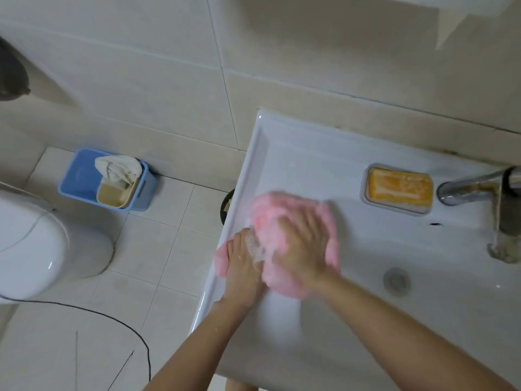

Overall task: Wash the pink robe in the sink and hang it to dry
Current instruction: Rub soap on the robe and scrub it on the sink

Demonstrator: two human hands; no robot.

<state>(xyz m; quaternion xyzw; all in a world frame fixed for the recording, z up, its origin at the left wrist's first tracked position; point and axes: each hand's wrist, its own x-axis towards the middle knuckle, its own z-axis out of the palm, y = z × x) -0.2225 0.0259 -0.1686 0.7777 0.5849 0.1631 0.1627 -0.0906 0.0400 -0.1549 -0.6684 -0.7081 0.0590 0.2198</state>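
Observation:
The pink robe [270,210] lies bunched and soapy at the left side of the white sink [310,153]. My left hand [244,263] grips its lower left part, with suds across the knuckles. My right hand [303,244] lies on top of the bundle, fingers curled into the cloth; it is blurred by motion. A corner of the robe pokes out over the sink's left rim below my left hand.
An orange soap bar in a clear dish [399,189] sits on the sink ledge next to the metal faucet [485,190]. The drain [397,280] is to the right. On the floor stand a blue bin [84,179] and a white toilet [42,241].

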